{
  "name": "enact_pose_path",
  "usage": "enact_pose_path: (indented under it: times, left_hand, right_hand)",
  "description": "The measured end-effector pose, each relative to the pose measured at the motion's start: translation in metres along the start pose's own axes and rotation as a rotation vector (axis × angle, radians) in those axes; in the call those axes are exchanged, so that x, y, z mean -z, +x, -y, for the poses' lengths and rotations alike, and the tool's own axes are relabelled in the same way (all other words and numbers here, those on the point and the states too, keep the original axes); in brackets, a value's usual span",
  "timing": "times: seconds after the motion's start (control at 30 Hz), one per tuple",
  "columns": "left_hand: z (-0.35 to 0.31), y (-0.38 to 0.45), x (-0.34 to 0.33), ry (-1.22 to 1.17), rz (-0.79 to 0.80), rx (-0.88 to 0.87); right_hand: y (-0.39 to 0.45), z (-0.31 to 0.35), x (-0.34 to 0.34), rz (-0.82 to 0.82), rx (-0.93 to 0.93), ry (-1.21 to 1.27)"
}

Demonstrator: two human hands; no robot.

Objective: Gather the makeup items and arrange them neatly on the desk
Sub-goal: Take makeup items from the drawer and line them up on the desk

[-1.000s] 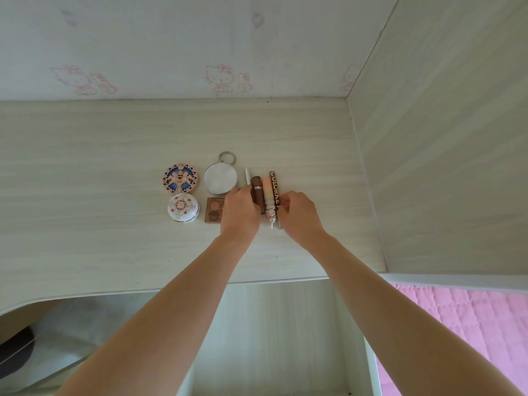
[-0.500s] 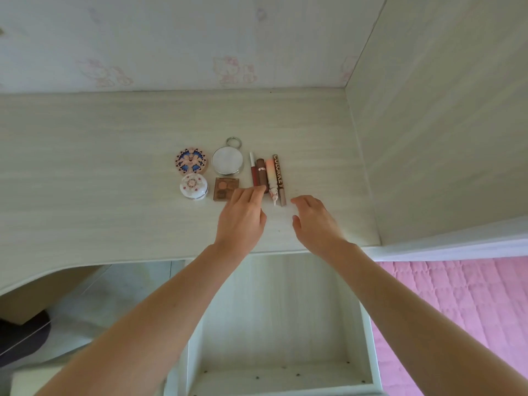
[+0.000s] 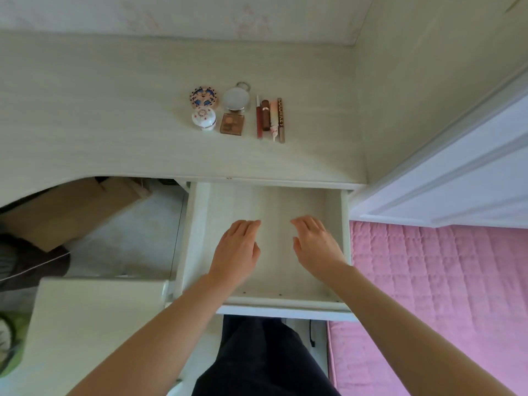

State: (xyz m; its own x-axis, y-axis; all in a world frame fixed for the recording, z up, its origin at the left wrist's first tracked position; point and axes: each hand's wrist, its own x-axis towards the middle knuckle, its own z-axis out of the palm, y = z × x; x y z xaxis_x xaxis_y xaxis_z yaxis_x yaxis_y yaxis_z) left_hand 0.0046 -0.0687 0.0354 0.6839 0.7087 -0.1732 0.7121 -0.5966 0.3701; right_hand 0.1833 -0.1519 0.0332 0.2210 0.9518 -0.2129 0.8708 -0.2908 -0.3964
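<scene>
our left hand [image 3: 235,248] and right hand [image 3: 315,245] hover side by side over the pulled-out drawer [image 3: 197,232], fingers relaxed and nearly straight, holding nothing. on the desk [image 3: 114,124] the makeup items sit in a tight group: patterned round compact [image 3: 203,96] behind a white floral compact [image 3: 203,118], round mirror [image 3: 235,98] behind a square brown palette [image 3: 232,124], then four slim tubes [image 3: 270,118] lying side by side to their right. pink quilt [image 3: 443,295] at right.

light: soft, even daylight | shadows: faint | focus: slightly soft | edges: wide-angle bending
</scene>
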Motion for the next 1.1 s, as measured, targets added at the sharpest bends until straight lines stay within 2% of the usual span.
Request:
enact_pose_path:
  times: [0.23,0.5,0.93,1.1]
  left_hand:
    - [-0.005,-0.086,-0.047,-0.007,0.188,0.026]
    - [0.006,-0.128,-0.081,0.102,0.314,0.072]
    - [0.03,-0.126,-0.088,0.248,0.332,0.002]
    - [0.032,-0.123,-0.083,0.241,0.244,-0.049]
  right_hand:
    - [-0.075,0.0,-0.042,0.138,0.014,-0.025]
    - [-0.12,0.004,-0.078,0.304,0.005,-0.064]
    - [-0.123,-0.002,-0.1,0.382,0.036,-0.224]
    - [-0.122,-0.005,-0.098,0.379,0.069,-0.243]
